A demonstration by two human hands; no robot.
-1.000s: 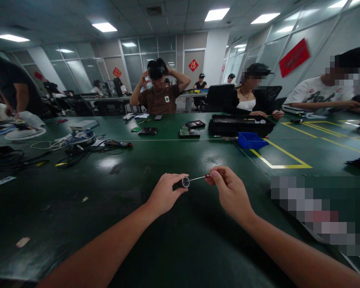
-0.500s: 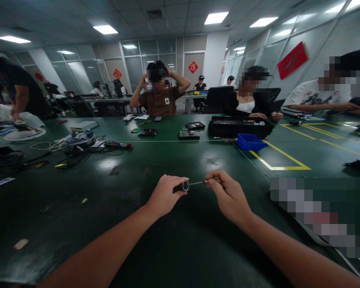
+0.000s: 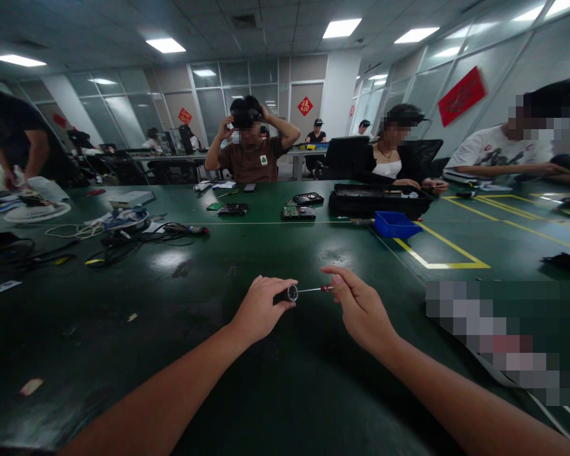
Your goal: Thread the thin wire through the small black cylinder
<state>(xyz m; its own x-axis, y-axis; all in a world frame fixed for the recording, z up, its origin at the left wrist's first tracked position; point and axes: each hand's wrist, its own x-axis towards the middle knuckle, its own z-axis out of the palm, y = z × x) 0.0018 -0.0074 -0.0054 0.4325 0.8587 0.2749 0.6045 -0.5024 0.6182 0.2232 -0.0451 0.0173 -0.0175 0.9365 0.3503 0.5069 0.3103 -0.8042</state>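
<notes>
My left hand (image 3: 262, 309) is closed round a dark cylinder (image 3: 291, 293) with a pale ring at its open end, which faces right. Most of the cylinder's body is hidden by my fingers. My right hand (image 3: 361, 305) grips the red handle of a screwdriver (image 3: 310, 290) between thumb and fingers, the forefinger raised. Its thin metal shaft points left and reaches the cylinder's open end. Whether the tip touches something inside is too small to tell. Both hands are held above the green table (image 3: 266, 405).
Several hard drives (image 3: 299, 213) lie across the table, near a blue bin (image 3: 396, 225) and a long black casing (image 3: 380, 201). Tangled cables (image 3: 137, 237) spread at the left. Co-workers sit opposite, one person (image 3: 254, 149) with both hands raised to the head.
My right hand has dropped slightly, bringing the screwdriver from a slant to nearly level, and its fingers have shifted on the handle. The left hand keeps its hold on the cylinder.
</notes>
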